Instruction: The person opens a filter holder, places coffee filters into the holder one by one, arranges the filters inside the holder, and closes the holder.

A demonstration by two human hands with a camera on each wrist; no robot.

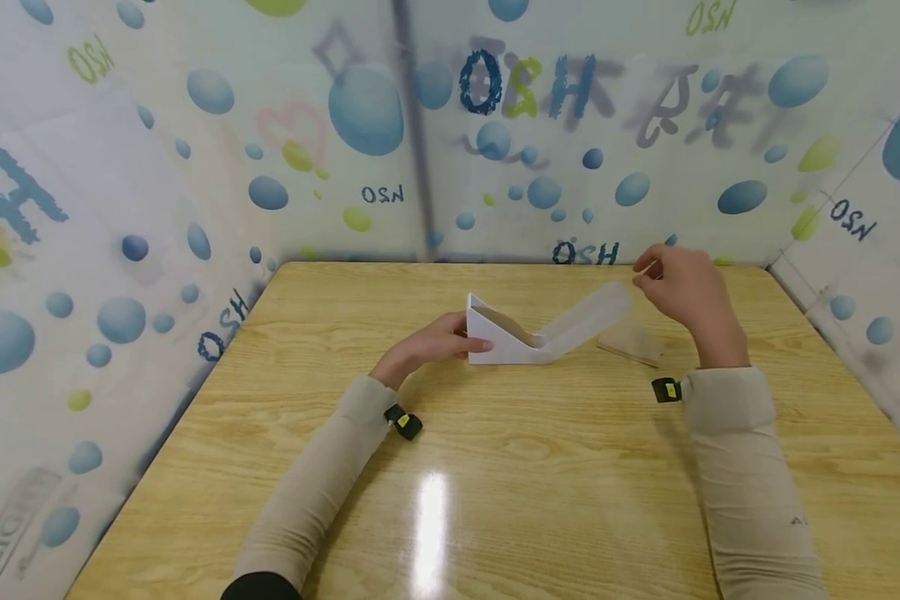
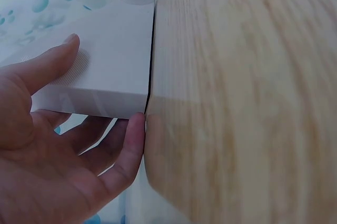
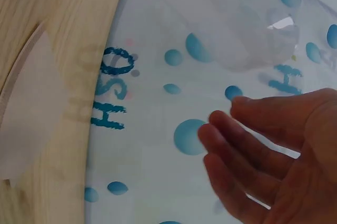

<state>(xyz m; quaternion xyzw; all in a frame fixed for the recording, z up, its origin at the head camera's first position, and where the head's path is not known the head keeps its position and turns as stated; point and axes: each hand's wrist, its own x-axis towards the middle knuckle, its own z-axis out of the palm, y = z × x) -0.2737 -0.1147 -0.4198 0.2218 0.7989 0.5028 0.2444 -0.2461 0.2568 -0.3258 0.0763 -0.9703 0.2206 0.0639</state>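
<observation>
My left hand [image 1: 437, 337] grips a white cardboard holder [image 1: 498, 346] with a slanted open top, standing on the table. In the left wrist view the thumb [image 2: 55, 63] lies on one broad face, with the fingers at the narrow end. A clear plastic sleeve [image 1: 588, 317] rises from the holder's low end toward the right. My right hand [image 1: 686, 287] is raised just beyond the sleeve's free end, fingers loosely bent. Between its thumb and fingertips the right wrist view shows a gap. Below lies a thin stack of beige fan-shaped paper filters [image 1: 633, 340].
The wooden table [image 1: 540, 475] ends at the back against a white cloth [image 1: 607, 125] with blue and green dots. More of this cloth hangs at both sides. Black cameras [image 1: 405, 422] are strapped at the wrists.
</observation>
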